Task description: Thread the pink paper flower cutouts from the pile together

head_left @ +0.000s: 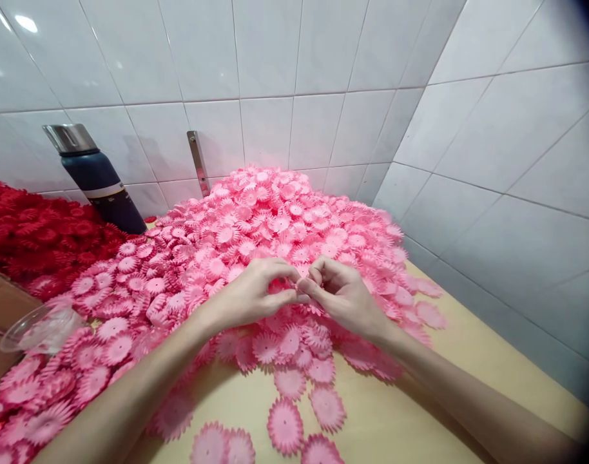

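My left hand [260,291] and my right hand [341,295] meet at the fingertips, just above a big heap of pink scalloped flower discs [275,222]. Thumb and fingers are pinched together on both hands. Whatever sits between the fingertips is too small and too hidden to name; pink shows around them, but I cannot tell if it belongs to the heap behind. Several single discs lie flat on the table in front of my hands, among them a darker-edged pink disc [285,426] with a tiny hole at its centre.
A dark blue bottle [104,187] with a steel cap stands at the back left, beside a pile of red flower pieces [48,235]. A clear plastic cup [43,330] and a cardboard box [2,309] are at left. White tiled walls [270,58] bound the yellow table [386,412].
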### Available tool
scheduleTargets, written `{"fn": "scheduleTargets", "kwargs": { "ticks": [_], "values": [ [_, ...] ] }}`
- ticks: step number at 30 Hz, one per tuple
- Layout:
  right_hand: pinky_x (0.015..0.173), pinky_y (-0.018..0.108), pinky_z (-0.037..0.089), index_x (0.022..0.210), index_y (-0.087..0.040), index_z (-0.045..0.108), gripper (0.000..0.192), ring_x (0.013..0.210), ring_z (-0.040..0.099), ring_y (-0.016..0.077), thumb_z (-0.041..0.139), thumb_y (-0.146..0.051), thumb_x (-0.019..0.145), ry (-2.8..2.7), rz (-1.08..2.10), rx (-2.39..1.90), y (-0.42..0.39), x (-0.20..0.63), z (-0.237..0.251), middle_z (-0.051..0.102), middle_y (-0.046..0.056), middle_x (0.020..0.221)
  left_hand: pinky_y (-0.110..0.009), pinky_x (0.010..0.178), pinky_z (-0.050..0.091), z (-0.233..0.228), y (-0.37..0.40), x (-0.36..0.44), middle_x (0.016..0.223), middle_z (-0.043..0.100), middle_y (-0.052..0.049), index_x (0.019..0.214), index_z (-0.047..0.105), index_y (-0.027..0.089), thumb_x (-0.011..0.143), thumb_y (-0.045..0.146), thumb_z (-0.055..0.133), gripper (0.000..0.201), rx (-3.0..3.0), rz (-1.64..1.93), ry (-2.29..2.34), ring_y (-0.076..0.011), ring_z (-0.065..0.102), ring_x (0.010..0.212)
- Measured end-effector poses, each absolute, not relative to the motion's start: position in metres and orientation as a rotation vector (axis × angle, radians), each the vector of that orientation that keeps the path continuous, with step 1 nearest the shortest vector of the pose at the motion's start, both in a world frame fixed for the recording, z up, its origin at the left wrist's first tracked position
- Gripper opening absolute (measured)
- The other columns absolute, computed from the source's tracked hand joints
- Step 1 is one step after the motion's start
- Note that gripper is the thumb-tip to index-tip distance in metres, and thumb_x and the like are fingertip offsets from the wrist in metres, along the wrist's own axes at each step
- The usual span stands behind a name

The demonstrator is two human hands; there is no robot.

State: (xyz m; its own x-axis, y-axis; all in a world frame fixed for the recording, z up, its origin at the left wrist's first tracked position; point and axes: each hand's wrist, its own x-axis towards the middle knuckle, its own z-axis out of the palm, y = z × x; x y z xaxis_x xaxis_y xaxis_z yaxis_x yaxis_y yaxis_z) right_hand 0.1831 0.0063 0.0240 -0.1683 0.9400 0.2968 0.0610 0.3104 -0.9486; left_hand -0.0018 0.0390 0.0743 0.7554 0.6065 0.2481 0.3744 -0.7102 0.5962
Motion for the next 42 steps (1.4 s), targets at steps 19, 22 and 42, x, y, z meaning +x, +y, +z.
{"fn": "scheduleTargets", "kwargs": {
  "ticks": [19, 22, 42],
  "values": [
    [0.065, 0.028, 0.05, 0.086, -0.021, 0.059, 0.028, 0.072, 0.058, 0.0145, 0.08, -0.035, 0.073, -1.359, 0.856, -1.005, 0.024, 0.207, 0.029, 0.06, 0.001, 0.079, -0.034, 0.069, 0.05, 0.093, 0.052, -0.023, 0.093, 0.072, -0.008, 0.098, 0.071, 0.017, 0.087, 0.04, 0.058, 0.028, 2.313, 0.928, 1.394, -0.0191, 0.063, 0.074],
    [0.074, 0.032, 0.051, 0.09, -0.021, 0.061, 0.024, 0.08, 0.061, 0.0167, 0.076, -0.035, 0.077, -1.422, 0.924, -0.955, 0.023, 0.204, 0.025, 0.063, 0.003, 0.085, -0.044, 0.087, 0.049, 0.085, 0.055, -0.023, 0.118, 0.066, -0.013, 0.124, 0.061, 0.017, 0.086, 0.039, 0.061, 0.045, 2.387, 0.938, 1.468, -0.0251, 0.062, 0.099],
    [0.045, 0.022, 0.028, 0.086, -0.023, 0.043, 0.025, 0.052, 0.034, 0.0073, 0.067, -0.021, 0.083, -1.574, 0.992, -0.921, 0.005, 0.184, 0.028, 0.034, -0.008, 0.066, -0.037, 0.083, 0.043, 0.072, 0.036, -0.002, 0.094, 0.066, -0.003, 0.089, 0.062, 0.02, 0.086, 0.042, 0.064, 0.022, 2.443, 0.663, 0.878, -0.0204, 0.056, 0.092]
  ]
}}
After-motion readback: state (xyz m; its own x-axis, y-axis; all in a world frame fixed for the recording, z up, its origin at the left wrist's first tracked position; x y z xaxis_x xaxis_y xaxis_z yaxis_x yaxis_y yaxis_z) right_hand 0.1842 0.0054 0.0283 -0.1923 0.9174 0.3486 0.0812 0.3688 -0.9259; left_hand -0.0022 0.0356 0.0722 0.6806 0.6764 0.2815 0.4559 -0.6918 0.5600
